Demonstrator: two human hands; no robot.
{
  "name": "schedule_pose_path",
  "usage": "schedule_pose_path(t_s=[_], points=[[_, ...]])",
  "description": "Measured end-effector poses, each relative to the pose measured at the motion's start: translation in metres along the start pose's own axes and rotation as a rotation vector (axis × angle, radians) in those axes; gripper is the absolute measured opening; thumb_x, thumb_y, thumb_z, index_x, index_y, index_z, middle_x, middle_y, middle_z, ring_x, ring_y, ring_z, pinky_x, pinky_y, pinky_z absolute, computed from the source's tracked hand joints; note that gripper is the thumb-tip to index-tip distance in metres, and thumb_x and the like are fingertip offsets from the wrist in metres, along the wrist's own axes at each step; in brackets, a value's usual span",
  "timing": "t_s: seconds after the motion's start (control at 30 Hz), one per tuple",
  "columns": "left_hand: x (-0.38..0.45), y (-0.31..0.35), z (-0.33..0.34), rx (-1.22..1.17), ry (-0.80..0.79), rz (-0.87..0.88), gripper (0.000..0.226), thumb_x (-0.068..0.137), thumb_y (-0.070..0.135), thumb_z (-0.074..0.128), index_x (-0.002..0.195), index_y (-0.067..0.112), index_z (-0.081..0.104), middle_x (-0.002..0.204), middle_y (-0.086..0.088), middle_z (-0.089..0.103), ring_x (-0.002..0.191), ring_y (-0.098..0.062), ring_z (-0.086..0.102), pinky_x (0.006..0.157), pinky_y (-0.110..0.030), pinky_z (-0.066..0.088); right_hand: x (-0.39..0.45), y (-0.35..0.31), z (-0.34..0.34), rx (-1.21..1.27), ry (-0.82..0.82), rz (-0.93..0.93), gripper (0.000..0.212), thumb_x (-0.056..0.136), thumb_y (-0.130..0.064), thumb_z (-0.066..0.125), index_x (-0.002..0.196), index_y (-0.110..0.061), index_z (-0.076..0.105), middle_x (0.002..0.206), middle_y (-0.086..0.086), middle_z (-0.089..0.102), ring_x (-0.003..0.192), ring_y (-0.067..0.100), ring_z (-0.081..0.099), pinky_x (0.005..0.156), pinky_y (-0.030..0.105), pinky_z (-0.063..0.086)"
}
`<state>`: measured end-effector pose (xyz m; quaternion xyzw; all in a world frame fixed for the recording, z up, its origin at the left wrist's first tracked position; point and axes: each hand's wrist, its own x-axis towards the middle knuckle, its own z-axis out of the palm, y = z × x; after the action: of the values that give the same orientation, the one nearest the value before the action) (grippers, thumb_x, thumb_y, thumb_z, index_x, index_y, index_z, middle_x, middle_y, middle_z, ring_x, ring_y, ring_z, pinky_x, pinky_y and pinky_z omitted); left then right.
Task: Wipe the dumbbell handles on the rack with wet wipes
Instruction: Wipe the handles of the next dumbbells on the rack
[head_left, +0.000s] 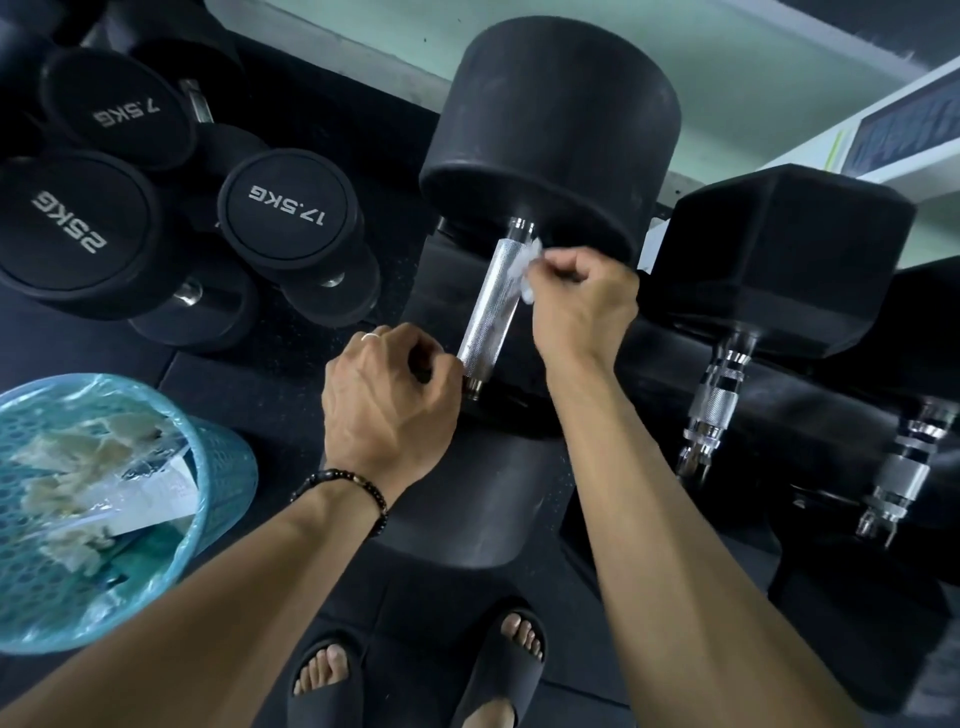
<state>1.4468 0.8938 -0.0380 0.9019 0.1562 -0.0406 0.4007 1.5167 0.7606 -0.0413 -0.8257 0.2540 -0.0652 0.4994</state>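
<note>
My right hand pinches a wet wipe against the upper end of the knurled dumbbell handle on the rack; my left hand grips its lower end. Handles to the right look unwiped, I'd judge. A blue bin of used wipes stands on the dark rubber floor.

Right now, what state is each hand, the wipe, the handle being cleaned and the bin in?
Right hand: pinches the wet wipe.
Wet wipe: crumpled, pressed against the handle's upper end.
Left hand: fingers curled at the handle's lower end.
Knurled handle: tilted, mostly bare.
Blue waste bin: upright, lined, holding used wipes.
</note>
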Motion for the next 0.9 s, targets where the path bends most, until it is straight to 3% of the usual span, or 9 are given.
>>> schedule_pose_path(t_s=[0.1, 0.27, 0.47, 0.57, 0.63, 0.77, 0.9], points=[[-0.001, 0.000, 0.000, 0.008, -0.002, -0.001, 0.030, 0.078, 0.035, 0.043, 0.076, 0.020, 0.069, 0.080, 0.005, 0.066, 0.083, -0.019, 0.059, 0.076, -0.039, 0.050, 0.008, 0.002, 0.009, 0.076, 0.029, 0.029, 0.004, 0.082, -0.012, 0.075, 0.080, -0.014, 0.077, 0.077, -0.004, 0.074, 0.074, 0.011, 0.071, 0.080, 0.033, 0.060], [-0.001, 0.002, -0.002, -0.007, -0.001, -0.007, 0.030, 0.078, 0.034, 0.044, 0.077, 0.019, 0.070, 0.079, 0.005, 0.066, 0.083, -0.019, 0.059, 0.078, -0.040, 0.050, -0.020, 0.013, -0.017, -0.124, -0.229, -0.022, 0.005, 0.086, -0.019, 0.073, 0.086, -0.021, 0.079, 0.076, -0.019, 0.069, 0.072, -0.007, 0.064, 0.069, 0.005, 0.046], [-0.002, 0.003, -0.002, -0.014, -0.002, -0.006, 0.030, 0.078, 0.034, 0.043, 0.077, 0.019, 0.070, 0.080, 0.006, 0.066, 0.083, -0.018, 0.059, 0.078, -0.041, 0.051, 0.008, 0.006, 0.010, 0.273, -0.029, 0.067, 0.008, 0.082, -0.016, 0.078, 0.089, -0.014, 0.079, 0.089, -0.001, 0.076, 0.080, 0.004, 0.071, 0.079, 0.023, 0.058], [-0.001, 0.003, -0.001, -0.012, -0.002, -0.005, 0.031, 0.078, 0.033, 0.043, 0.077, 0.018, 0.069, 0.080, 0.005, 0.066, 0.083, -0.019, 0.059, 0.077, -0.041, 0.051, 0.013, 0.014, 0.017, 0.274, 0.029, 0.036, 0.006, 0.080, -0.008, 0.079, 0.086, -0.009, 0.077, 0.089, 0.005, 0.075, 0.077, 0.008, 0.072, 0.078, 0.032, 0.061], [-0.001, 0.002, -0.001, -0.013, -0.005, -0.008, 0.031, 0.078, 0.033, 0.043, 0.078, 0.018, 0.070, 0.080, 0.005, 0.066, 0.083, -0.019, 0.060, 0.077, -0.041, 0.052, 0.003, 0.018, 0.014, 0.025, 0.033, -0.119, 0.002, 0.081, -0.010, 0.076, 0.079, -0.011, 0.077, 0.087, 0.005, 0.072, 0.073, 0.010, 0.069, 0.072, 0.031, 0.059], [-0.001, 0.002, -0.002, -0.015, -0.009, -0.004, 0.031, 0.077, 0.033, 0.042, 0.078, 0.019, 0.070, 0.081, 0.006, 0.066, 0.083, -0.018, 0.060, 0.076, -0.039, 0.051, -0.012, 0.025, -0.008, -0.231, -0.197, -0.480, 0.011, 0.086, -0.007, 0.071, 0.077, -0.009, 0.076, 0.090, -0.005, 0.060, 0.075, -0.004, 0.054, 0.070, 0.005, 0.042], [-0.001, 0.001, -0.001, -0.022, -0.008, -0.021, 0.031, 0.077, 0.036, 0.041, 0.078, 0.023, 0.069, 0.082, 0.008, 0.066, 0.084, -0.017, 0.060, 0.075, -0.037, 0.051, 0.005, 0.023, 0.001, -0.220, -0.008, -0.584, 0.012, 0.083, 0.003, 0.068, 0.087, -0.003, 0.077, 0.097, 0.005, 0.068, 0.086, 0.002, 0.057, 0.080, 0.003, 0.044]])
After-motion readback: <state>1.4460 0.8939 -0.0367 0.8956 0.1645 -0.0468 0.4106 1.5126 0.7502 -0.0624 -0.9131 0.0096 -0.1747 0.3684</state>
